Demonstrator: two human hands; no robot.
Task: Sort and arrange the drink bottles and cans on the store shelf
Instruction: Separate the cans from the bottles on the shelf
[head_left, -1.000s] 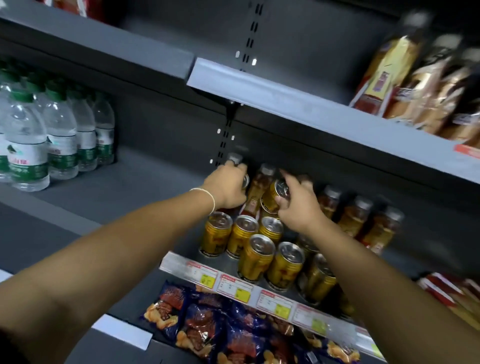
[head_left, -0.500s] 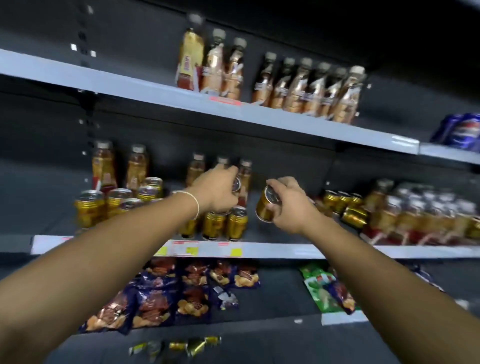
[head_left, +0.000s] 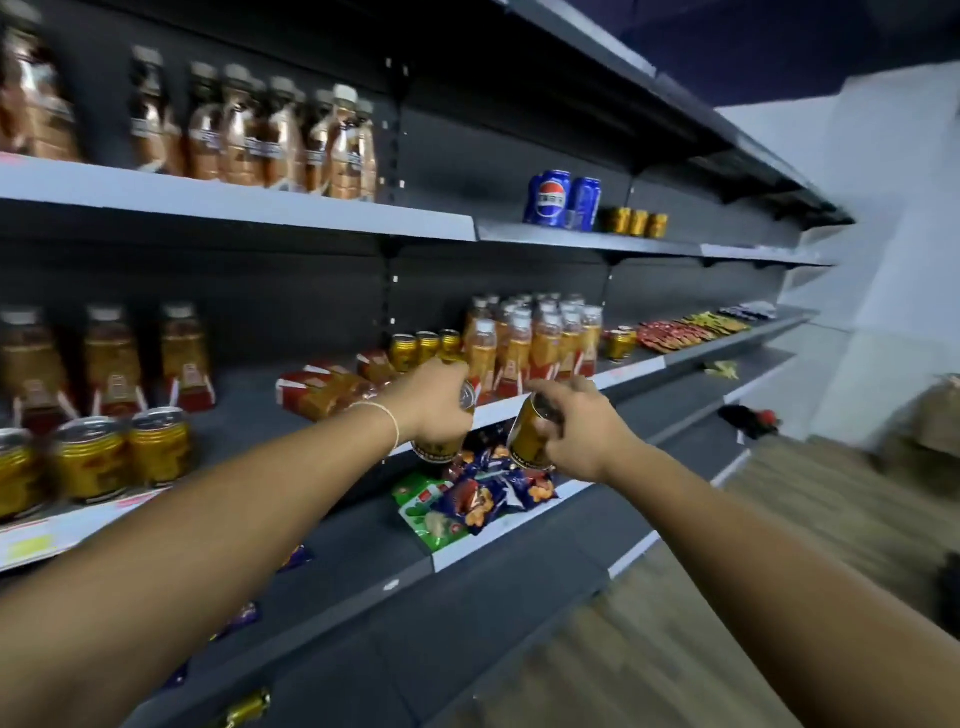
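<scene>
Both hands are clenched on cargo. The left hand (head_left: 441, 400) grips one gold can (head_left: 435, 448) from above by its top. The right hand (head_left: 582, 431) wraps a second gold can (head_left: 527, 439), tilted with its lid showing. The two cans hang close together but apart, in the air just before the front edge of the middle shelf (head_left: 244, 421) and over the snack packets (head_left: 483, 493) one level down. Taking one per hand probably halves the trips. Matching shelf cans (head_left: 423, 347) stand just behind the left hand, beside the juice bottles (head_left: 535, 338), a likely destination.
</scene>
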